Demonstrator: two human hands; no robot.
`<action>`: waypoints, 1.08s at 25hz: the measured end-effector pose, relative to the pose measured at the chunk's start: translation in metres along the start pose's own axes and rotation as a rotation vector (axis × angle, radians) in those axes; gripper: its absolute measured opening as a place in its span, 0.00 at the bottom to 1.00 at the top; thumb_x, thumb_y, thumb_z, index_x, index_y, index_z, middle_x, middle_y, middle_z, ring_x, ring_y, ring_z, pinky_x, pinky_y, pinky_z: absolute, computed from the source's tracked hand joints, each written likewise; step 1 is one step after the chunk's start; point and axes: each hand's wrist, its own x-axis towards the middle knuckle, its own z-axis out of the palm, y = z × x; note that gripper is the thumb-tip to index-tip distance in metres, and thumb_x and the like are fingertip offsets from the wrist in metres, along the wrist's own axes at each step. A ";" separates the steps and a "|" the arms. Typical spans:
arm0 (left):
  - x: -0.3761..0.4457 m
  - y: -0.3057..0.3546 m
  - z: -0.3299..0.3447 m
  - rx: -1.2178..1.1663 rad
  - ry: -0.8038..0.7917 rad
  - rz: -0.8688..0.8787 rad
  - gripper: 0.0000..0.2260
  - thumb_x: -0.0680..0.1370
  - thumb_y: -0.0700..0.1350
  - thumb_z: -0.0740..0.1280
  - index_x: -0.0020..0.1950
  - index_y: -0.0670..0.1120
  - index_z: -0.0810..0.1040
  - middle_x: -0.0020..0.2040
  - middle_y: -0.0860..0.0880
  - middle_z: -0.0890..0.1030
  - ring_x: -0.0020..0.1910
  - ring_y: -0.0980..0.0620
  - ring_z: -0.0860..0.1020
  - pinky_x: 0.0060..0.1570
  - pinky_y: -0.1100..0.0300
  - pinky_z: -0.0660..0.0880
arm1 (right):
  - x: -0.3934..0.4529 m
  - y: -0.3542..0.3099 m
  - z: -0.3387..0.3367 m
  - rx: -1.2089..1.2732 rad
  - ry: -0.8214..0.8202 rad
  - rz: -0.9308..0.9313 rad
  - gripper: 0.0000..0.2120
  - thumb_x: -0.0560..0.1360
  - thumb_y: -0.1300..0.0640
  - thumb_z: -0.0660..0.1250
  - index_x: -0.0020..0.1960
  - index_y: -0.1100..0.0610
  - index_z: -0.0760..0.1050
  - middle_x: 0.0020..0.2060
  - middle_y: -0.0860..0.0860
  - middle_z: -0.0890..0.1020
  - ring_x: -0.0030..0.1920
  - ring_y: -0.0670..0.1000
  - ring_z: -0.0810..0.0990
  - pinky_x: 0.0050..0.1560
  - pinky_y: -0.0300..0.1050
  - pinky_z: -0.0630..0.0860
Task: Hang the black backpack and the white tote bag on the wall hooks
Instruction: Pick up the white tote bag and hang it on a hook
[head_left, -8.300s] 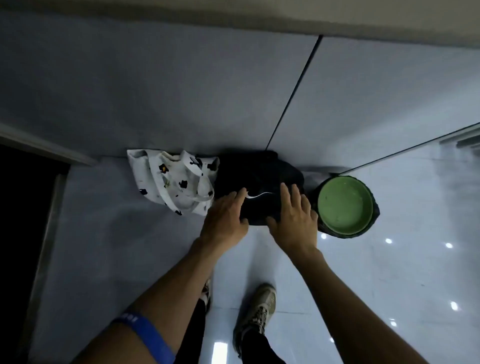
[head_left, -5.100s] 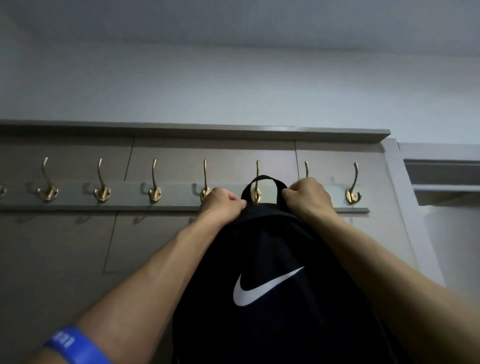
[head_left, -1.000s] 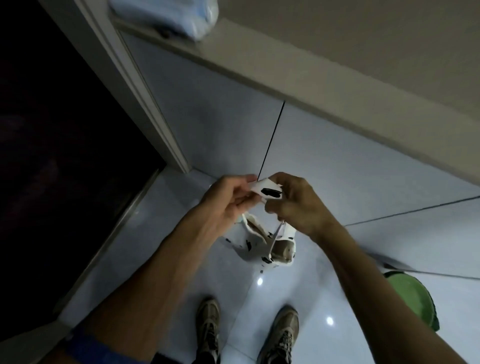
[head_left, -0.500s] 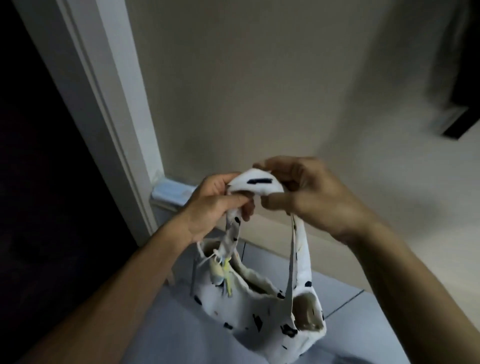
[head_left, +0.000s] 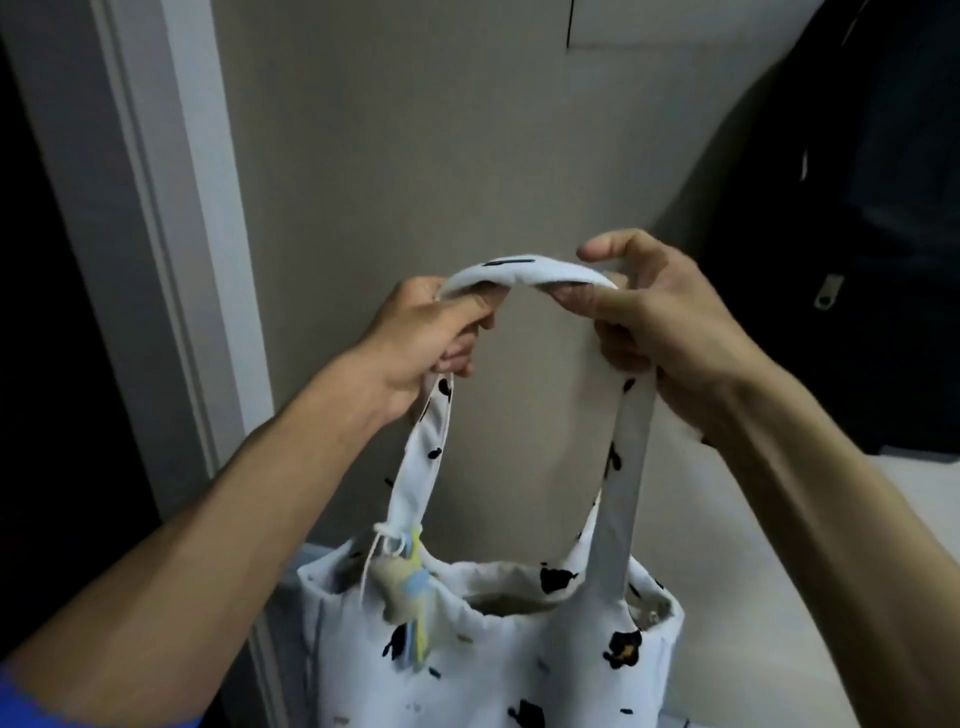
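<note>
The white tote bag, printed with black patches, hangs in front of me by its straps. My left hand grips the straps on the left and my right hand grips them on the right, so the straps arch between them. A small charm with coloured tassels dangles from the left strap. The black backpack hangs against the wall at the upper right, its zipper pull showing. No hooks are in view.
A beige wall panel fills the space behind the bag. A white door frame runs down the left, with a dark doorway beyond it.
The backpack went from the floor onto a hook. I then picked the tote up off the floor by its straps; in the last half second it rose higher and my hands spread apart.
</note>
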 end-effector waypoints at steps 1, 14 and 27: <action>0.007 0.015 -0.006 -0.065 0.005 -0.008 0.17 0.77 0.49 0.67 0.30 0.47 0.71 0.17 0.55 0.62 0.15 0.58 0.58 0.22 0.65 0.64 | 0.005 -0.010 -0.006 -0.075 -0.075 -0.012 0.19 0.68 0.61 0.77 0.55 0.56 0.74 0.29 0.51 0.71 0.25 0.47 0.66 0.23 0.41 0.59; 0.086 0.147 -0.022 -0.107 -0.120 0.251 0.13 0.81 0.51 0.61 0.55 0.44 0.80 0.26 0.54 0.66 0.20 0.58 0.61 0.23 0.64 0.67 | 0.079 -0.136 -0.039 -0.060 0.187 -0.138 0.12 0.80 0.53 0.64 0.58 0.60 0.75 0.28 0.49 0.79 0.21 0.48 0.65 0.20 0.37 0.61; 0.232 0.244 -0.027 0.023 0.310 0.440 0.16 0.81 0.54 0.60 0.52 0.45 0.82 0.27 0.51 0.65 0.22 0.55 0.61 0.25 0.63 0.64 | 0.225 -0.224 -0.072 0.138 0.055 -0.272 0.02 0.78 0.61 0.63 0.48 0.55 0.73 0.39 0.52 0.77 0.33 0.47 0.71 0.31 0.40 0.70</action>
